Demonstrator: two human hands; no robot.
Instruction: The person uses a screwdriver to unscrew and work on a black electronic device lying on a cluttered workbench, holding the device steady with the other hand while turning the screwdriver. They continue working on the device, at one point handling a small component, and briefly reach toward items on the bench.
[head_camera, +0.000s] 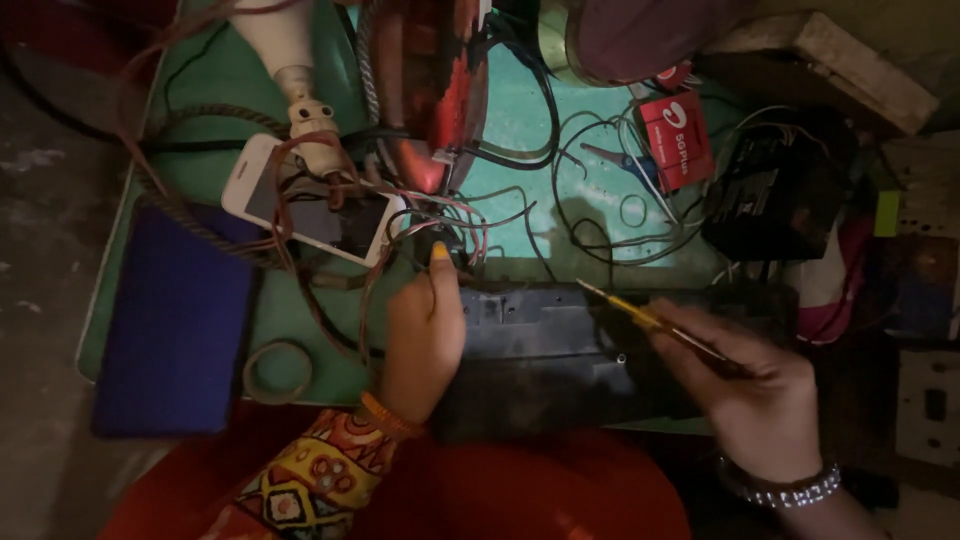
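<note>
We've got the flat black plastic panel (545, 355) lying across the near edge of the green bench top (215, 70), long axis running left to right, right in front of us. It sits between both hands.

Left hand (422, 335) rests on the panel's left end, fingers pointing away from us, thumb extended up to the tangle of thin red and dark wires (440, 215) just past the panel's far edge. Not clamped on anything that we can see; whether the fingertips pinch a wire is hidden.

Right hand (752, 395) is closed around one slim yellow-handled screwdriver (650, 322). Tool axis runs diagonally, tip pointing up-left, and it ends over the panel's far edge, right of centre. Tip looks just above or touching the panel; can't tell which. The tip is nearer the panel's middle than the left thumb is, so the right hand is the working one and the left is the steadying one.

Count, outward:
- one panel, one screwdriver
- one white smartphone (318, 205), screen up, under the wires, just beyond the left hand
- one white bulb-shaped lamp body (295, 70) further back
- one round reddish appliance part (430, 90) beside it
- one ring of clear tape (277, 372), left of the left wrist
- one dark blue rectangular pad (175, 320) at the bench's left edge
- one small red carton (675, 135) and one black boxy unit (775, 190) on the far right, well apart from both hands
- loose wire loops: too many to count.
</note>
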